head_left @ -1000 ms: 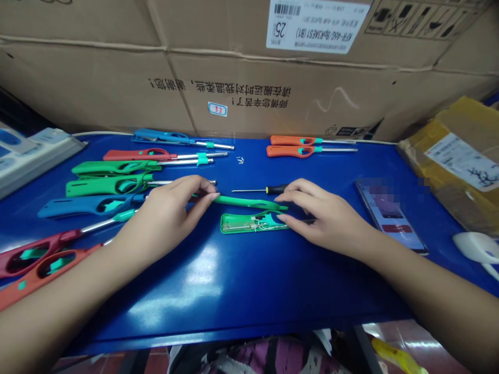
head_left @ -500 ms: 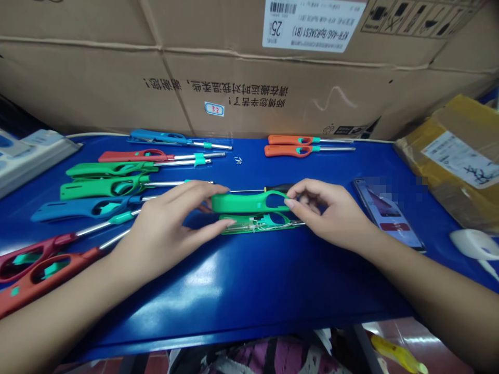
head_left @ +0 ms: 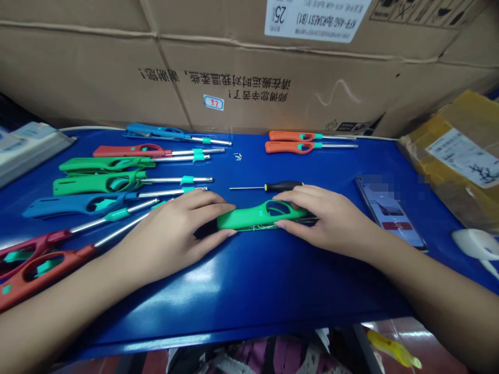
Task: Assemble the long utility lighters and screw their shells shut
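The left hand [head_left: 183,226] has its thumb and fingers pinched around the broad end of a green lighter casing [head_left: 244,217]. The right hand [head_left: 325,213] grips the narrower end in the same way, thumb on the near edge and fingers on the far edge. The casing lies between the 2 hands, low over the blue table [head_left: 249,296]. Held at both ends, its upper shell is probably easier to keep level and lined up; white wires [head_left: 265,227] show along the near edge, so the seam does not look fully closed there.

Just beyond the casing lies a screwdriver [head_left: 283,186], its handle near the right fingers — likely set there to be within quick reach. Small pale pieces [head_left: 238,156] sit farther back, perhaps grouped so they don't scatter; they are too small to identify. To the left, 7 lighters [head_left: 93,183] lie in a rough column, tubes pointing right, seemingly for easy picking. Another 2 orange lighters [head_left: 278,147] lie apart at the back — maybe a separate batch. A phone [head_left: 390,213] rests right of the right hand.
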The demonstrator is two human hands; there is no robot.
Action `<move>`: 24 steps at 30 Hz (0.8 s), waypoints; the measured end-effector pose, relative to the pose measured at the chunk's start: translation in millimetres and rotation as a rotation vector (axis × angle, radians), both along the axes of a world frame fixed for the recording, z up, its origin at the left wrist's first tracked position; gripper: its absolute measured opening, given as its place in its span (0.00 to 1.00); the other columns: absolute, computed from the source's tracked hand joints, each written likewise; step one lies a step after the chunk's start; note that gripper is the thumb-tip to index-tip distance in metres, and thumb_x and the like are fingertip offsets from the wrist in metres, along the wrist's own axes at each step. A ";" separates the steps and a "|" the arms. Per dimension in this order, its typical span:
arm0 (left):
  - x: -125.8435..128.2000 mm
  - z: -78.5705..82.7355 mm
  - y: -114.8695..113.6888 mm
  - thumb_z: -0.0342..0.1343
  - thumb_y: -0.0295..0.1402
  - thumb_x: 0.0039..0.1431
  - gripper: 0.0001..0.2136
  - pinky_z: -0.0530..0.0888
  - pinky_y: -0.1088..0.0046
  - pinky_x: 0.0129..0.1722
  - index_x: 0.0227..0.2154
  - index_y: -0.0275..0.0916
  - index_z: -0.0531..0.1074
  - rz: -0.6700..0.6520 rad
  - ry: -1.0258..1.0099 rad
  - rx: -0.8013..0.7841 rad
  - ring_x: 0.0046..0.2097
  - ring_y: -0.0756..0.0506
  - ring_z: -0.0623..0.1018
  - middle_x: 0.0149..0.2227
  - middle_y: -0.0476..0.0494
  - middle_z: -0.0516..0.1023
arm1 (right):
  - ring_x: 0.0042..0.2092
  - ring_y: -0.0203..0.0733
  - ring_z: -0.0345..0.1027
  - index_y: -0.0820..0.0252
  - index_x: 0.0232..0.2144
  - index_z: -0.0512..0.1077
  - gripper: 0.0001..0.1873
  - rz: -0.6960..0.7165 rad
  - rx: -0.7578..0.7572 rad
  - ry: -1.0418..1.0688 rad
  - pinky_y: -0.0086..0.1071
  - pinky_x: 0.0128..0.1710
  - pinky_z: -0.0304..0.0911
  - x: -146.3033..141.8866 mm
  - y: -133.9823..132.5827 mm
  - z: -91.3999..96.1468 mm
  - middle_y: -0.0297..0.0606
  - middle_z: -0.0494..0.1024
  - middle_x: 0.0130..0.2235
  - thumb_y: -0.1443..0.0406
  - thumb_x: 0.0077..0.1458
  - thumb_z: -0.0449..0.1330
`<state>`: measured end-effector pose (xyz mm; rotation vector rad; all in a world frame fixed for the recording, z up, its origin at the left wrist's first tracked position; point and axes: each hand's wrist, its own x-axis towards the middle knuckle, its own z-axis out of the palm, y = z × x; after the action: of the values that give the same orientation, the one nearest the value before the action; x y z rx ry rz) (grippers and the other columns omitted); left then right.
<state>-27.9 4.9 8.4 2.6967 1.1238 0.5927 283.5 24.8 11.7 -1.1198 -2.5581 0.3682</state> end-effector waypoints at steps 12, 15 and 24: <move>-0.8 -2.8 0.7 0.55 0.44 0.73 0.18 0.81 0.57 0.50 0.56 0.39 0.79 -0.011 0.027 -0.063 0.50 0.38 0.83 0.51 0.38 0.82 | 0.45 0.44 0.75 0.57 0.49 0.75 0.12 0.069 -0.035 -0.067 0.36 0.39 0.67 0.4 0.1 0.9 0.38 0.78 0.48 0.59 0.67 0.65; -0.8 -2.2 0.5 0.55 0.42 0.74 0.18 0.82 0.59 0.49 0.57 0.39 0.78 -0.010 0.012 -0.078 0.49 0.39 0.83 0.51 0.38 0.81 | 0.44 0.43 0.75 0.57 0.49 0.75 0.11 0.069 -0.050 -0.058 0.36 0.39 0.68 -0.6 1.0 -1.1 0.38 0.78 0.48 0.59 0.67 0.65; -1.6 -4.4 0.2 0.58 0.41 0.73 0.16 0.81 0.63 0.48 0.54 0.36 0.80 -0.012 -0.051 -0.119 0.46 0.42 0.83 0.49 0.39 0.80 | 0.45 0.45 0.77 0.58 0.54 0.77 0.15 0.067 -0.040 -0.051 0.37 0.41 0.70 -2.2 0.8 -5.6 0.40 0.79 0.50 0.58 0.69 0.63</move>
<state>-29.4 5.1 4.0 2.5715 1.0935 0.5709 281.3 25.5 6.1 -1.0728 -2.6485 0.4135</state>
